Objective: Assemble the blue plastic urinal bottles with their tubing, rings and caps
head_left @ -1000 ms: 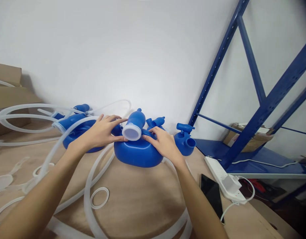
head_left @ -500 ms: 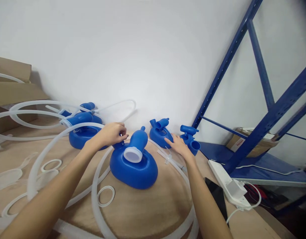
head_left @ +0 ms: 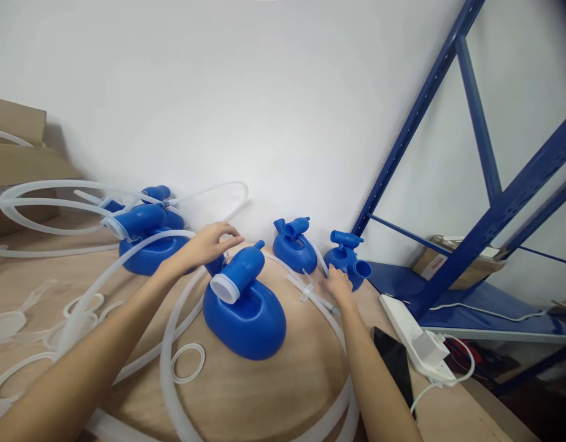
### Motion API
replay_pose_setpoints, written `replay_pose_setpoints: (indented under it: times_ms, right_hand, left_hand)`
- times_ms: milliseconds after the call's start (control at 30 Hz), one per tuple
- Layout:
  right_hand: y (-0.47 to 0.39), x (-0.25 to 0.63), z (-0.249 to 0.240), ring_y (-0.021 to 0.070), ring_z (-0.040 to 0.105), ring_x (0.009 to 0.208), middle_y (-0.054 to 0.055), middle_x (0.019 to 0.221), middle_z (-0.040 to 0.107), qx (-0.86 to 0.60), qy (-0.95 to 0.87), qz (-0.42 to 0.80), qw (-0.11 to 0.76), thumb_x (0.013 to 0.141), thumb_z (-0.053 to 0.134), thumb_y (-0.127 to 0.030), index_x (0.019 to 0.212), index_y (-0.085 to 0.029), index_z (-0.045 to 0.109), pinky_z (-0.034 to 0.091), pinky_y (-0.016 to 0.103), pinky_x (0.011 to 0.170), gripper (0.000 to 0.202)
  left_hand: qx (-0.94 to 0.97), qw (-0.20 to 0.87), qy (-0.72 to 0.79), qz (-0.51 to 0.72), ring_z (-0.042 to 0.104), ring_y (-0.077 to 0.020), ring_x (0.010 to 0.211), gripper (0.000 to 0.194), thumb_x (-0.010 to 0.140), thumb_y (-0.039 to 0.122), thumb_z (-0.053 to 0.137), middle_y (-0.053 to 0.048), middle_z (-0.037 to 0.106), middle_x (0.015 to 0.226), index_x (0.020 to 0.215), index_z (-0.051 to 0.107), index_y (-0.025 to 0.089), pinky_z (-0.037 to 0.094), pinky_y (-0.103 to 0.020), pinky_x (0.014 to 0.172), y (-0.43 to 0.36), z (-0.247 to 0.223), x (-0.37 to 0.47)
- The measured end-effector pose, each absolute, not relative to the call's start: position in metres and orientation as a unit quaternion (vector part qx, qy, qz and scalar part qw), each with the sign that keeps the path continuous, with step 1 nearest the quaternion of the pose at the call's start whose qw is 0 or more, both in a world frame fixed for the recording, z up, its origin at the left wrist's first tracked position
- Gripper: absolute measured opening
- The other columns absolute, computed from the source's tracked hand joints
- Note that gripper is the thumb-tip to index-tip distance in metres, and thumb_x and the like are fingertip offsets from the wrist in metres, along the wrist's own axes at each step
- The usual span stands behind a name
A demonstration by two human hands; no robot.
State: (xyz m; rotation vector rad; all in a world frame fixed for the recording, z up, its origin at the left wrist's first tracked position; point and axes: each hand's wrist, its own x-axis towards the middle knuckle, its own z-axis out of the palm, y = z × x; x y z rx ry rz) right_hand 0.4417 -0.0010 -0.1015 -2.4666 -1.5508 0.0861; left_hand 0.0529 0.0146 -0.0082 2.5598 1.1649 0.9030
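Note:
A blue bottle (head_left: 246,322) stands in front of me, its blue neck piece (head_left: 244,267) on top with a white cap (head_left: 224,288) facing left. My left hand (head_left: 213,242) is over the bottle's left spout, fingers apart. At the right, my right hand (head_left: 338,282) has its fingers bent beside a clear tube (head_left: 318,258), against the right blue bottle (head_left: 334,256); whether it grips anything is hidden. Another blue bottle (head_left: 294,253) stands between them near the wall.
More blue bottles (head_left: 149,255) and looped clear tubes (head_left: 57,184) are at the left, with a cardboard box (head_left: 16,162). White rings (head_left: 188,363) lie on the wooden table (head_left: 306,362). A power strip (head_left: 412,334), a black phone (head_left: 393,362) and a blue rack (head_left: 421,92) are at the right.
My right hand has moved from the middle-right bottle rightward to the rightmost one. My left hand's fingers have spread from the spout. The front bottle's neck piece has turned left.

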Motion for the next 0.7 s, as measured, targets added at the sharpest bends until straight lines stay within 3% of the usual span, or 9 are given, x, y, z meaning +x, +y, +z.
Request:
replay_pose_setpoints:
  times_ms: [133, 233, 300, 367, 500, 567, 700]
  right_hand:
    - [-0.002, 0.445, -0.104, 0.0367, 0.057, 0.13, 0.022, 0.134, 0.061, -0.836, -0.534, 0.031, 0.121, 0.098, 0.048, -0.021, 0.127, -0.016, 0.064, 0.048, 0.046, 0.099, 0.033]
    - [0.0, 0.444, -0.093, 0.0359, 0.057, 0.13, 0.021, 0.136, 0.059, -0.827, -0.543, 0.035, 0.139, 0.098, 0.044, -0.02, 0.126, -0.017, 0.064, 0.048, 0.045, 0.097, 0.034]
    - [-0.002, 0.44, -0.077, 0.0347, 0.059, 0.126, 0.02, 0.134, 0.061, -0.811, -0.562, 0.047, 0.154, 0.097, 0.042, -0.017, 0.128, -0.016, 0.063, 0.049, 0.045, 0.095, 0.037]
    - [-0.007, 0.435, -0.057, 0.0312, 0.065, 0.115, 0.017, 0.123, 0.068, -0.779, -0.6, 0.075, 0.166, 0.095, 0.044, -0.018, 0.13, -0.015, 0.062, 0.05, 0.042, 0.093, 0.039]
    - [-0.032, 0.42, -0.013, 0.0224, 0.07, 0.086, 0.003, 0.092, 0.075, -0.673, -0.701, 0.175, 0.157, 0.086, 0.057, -0.026, 0.121, -0.021, 0.072, 0.053, 0.031, 0.08, 0.038]
    - [-0.046, 0.415, 0.005, 0.0221, 0.068, 0.081, 0.002, 0.093, 0.077, -0.62, -0.743, 0.205, 0.147, 0.08, 0.056, -0.021, 0.117, -0.022, 0.076, 0.052, 0.032, 0.078, 0.042]
    - [-0.069, 0.423, 0.027, 0.0237, 0.067, 0.081, 0.004, 0.093, 0.077, -0.62, -0.746, 0.138, 0.197, 0.075, 0.052, -0.02, 0.101, -0.023, 0.08, 0.052, 0.033, 0.077, 0.038]
  left_hand:
    - [0.858, 0.159, 0.429, 0.233, 0.069, -0.0283, 0.106, 0.069, 0.098, 0.074, 0.032, -0.008, 0.074, 0.121, 0.126, 0.069, 0.023, 0.052, -0.035, 0.091, -0.033, 0.019, 0.058]
    - [0.862, 0.092, 0.484, 0.121, 0.069, -0.0384, 0.112, 0.087, 0.088, 0.081, 0.044, -0.015, 0.069, 0.133, 0.155, 0.045, 0.026, 0.052, -0.042, 0.091, -0.062, 0.018, 0.067]
    - [0.863, 0.049, 0.499, 0.069, 0.066, -0.0433, 0.117, 0.094, 0.087, 0.073, 0.055, -0.019, 0.065, 0.138, 0.163, 0.027, 0.024, 0.052, -0.046, 0.091, -0.068, 0.012, 0.072]
    - [0.882, 0.053, 0.465, 0.046, 0.061, -0.0413, 0.127, 0.088, 0.092, 0.056, 0.058, -0.018, 0.058, 0.147, 0.165, 0.02, 0.027, 0.05, -0.046, 0.097, -0.063, 0.01, 0.072]
    - [0.917, 0.105, 0.382, 0.048, 0.055, -0.0336, 0.135, 0.081, 0.091, 0.035, 0.061, -0.006, 0.048, 0.157, 0.163, 0.024, 0.041, 0.045, -0.041, 0.108, -0.042, 0.017, 0.058]
    - [0.921, 0.109, 0.37, 0.055, 0.055, -0.0328, 0.135, 0.08, 0.089, 0.03, 0.061, -0.006, 0.05, 0.155, 0.162, 0.028, 0.041, 0.045, -0.041, 0.109, -0.034, 0.019, 0.051]
    - [0.926, 0.116, 0.351, 0.073, 0.057, -0.0318, 0.133, 0.082, 0.087, 0.027, 0.062, -0.007, 0.053, 0.154, 0.162, 0.03, 0.034, 0.046, -0.04, 0.11, -0.028, 0.014, 0.045]
